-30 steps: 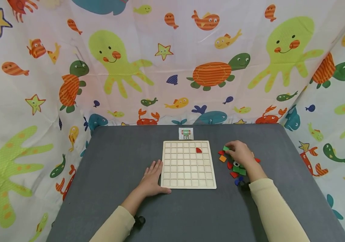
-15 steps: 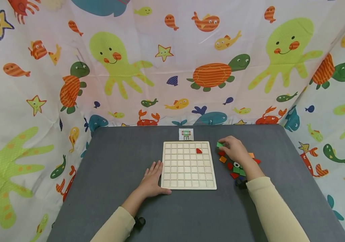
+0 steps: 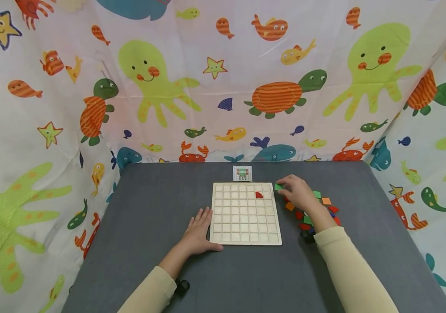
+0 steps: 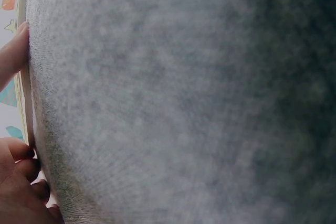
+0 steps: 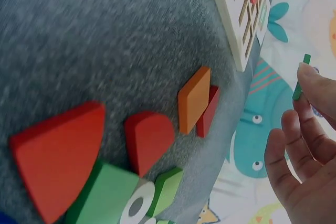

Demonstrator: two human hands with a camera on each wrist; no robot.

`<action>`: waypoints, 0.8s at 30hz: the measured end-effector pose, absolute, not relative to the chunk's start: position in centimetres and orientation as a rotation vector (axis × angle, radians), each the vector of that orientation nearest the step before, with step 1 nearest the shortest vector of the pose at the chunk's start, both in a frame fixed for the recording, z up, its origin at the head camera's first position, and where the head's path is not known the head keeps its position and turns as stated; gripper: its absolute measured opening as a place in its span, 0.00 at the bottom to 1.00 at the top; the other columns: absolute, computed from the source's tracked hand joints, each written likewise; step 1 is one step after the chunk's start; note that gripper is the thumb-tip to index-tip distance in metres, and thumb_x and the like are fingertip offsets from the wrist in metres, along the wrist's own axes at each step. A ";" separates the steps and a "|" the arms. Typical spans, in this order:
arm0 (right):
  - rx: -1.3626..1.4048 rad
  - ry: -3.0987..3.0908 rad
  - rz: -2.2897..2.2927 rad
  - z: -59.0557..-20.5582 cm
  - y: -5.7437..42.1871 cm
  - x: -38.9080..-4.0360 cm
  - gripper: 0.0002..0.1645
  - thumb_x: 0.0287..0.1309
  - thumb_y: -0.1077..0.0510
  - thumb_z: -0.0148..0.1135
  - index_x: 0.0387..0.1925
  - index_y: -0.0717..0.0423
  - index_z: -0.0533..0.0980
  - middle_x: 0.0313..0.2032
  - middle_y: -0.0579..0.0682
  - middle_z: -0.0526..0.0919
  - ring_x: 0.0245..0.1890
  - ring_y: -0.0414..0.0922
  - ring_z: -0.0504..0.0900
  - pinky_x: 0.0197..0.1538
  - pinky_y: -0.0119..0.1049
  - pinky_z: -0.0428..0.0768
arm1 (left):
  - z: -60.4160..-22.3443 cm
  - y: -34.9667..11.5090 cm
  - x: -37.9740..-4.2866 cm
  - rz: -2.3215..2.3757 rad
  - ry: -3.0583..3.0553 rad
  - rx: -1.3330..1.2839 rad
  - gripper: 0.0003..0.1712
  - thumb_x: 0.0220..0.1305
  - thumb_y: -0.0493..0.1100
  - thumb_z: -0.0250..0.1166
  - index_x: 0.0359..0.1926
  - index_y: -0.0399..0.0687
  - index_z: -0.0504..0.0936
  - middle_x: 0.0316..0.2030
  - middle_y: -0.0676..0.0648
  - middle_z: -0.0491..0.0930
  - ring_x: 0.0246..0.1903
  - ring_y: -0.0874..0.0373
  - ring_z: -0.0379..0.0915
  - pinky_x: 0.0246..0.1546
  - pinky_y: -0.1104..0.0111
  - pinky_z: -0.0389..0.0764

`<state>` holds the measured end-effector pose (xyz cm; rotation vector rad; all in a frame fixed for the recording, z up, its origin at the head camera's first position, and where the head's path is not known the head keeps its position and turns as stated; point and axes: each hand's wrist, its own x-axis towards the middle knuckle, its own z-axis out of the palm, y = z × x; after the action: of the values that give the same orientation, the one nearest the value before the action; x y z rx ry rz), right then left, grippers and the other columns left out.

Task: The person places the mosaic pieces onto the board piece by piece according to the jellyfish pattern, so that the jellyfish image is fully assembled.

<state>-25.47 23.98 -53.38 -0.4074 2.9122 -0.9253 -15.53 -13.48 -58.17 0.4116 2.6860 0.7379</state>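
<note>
A pale wooden grid board (image 3: pixel 245 214) lies mid-table, with one red quarter-round tile (image 3: pixel 259 195) in a cell of its second row. My left hand (image 3: pixel 197 233) rests at the board's left edge, fingers extended along it and thumb at the near corner. Between thumb and fingertips, my right hand (image 3: pixel 298 191) pinches a green square tile (image 3: pixel 278 187) just beside the board's upper right corner. In the right wrist view that green tile (image 5: pixel 301 77) shows edge-on. Below the right hand lie loose tiles, among them an orange tile (image 5: pixel 193 100) and a red rounded tile (image 5: pixel 149 139).
A small picture card (image 3: pixel 242 173) with a green and red figure lies behind the board. Several more tiles, such as an orange one (image 3: pixel 326 201), spread right of the board, partly hidden by the right forearm. A sea-animal curtain (image 3: pixel 223 87) hangs behind the grey table (image 3: pixel 160 195).
My right hand has lifted the green tile out of the loose tiles and carried it left to the board's upper right corner. The left hand has stayed at the board's edge.
</note>
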 end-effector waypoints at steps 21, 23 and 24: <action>-0.490 2.902 -0.904 -53.9 20.1 -26.3 0.17 0.65 0.59 0.67 0.55 0.56 0.83 0.53 0.57 0.81 0.47 0.54 0.79 0.50 0.52 0.79 | -57.7 -13.2 -15.5 0.737 2.686 0.400 0.75 0.46 0.66 0.79 0.81 0.43 0.43 0.81 0.43 0.41 0.80 0.44 0.32 0.77 0.44 0.42; -0.492 2.889 -0.906 -54.0 19.7 -26.3 0.17 0.65 0.59 0.67 0.54 0.56 0.83 0.53 0.57 0.81 0.49 0.54 0.79 0.51 0.53 0.80 | -57.7 -13.2 -15.5 0.735 2.686 0.399 0.75 0.45 0.66 0.79 0.81 0.43 0.43 0.81 0.43 0.41 0.80 0.44 0.32 0.77 0.43 0.42; -0.493 2.881 -0.906 -54.0 19.5 -26.4 0.17 0.65 0.59 0.67 0.55 0.55 0.83 0.53 0.57 0.81 0.49 0.54 0.79 0.51 0.53 0.80 | -57.7 -13.2 -15.5 0.735 2.686 0.397 0.75 0.45 0.66 0.79 0.81 0.42 0.43 0.81 0.43 0.41 0.80 0.44 0.32 0.77 0.43 0.42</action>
<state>-26.38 19.48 -54.05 -0.4935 2.8808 -0.9060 -15.46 -13.19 -57.75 0.3974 2.6857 0.7351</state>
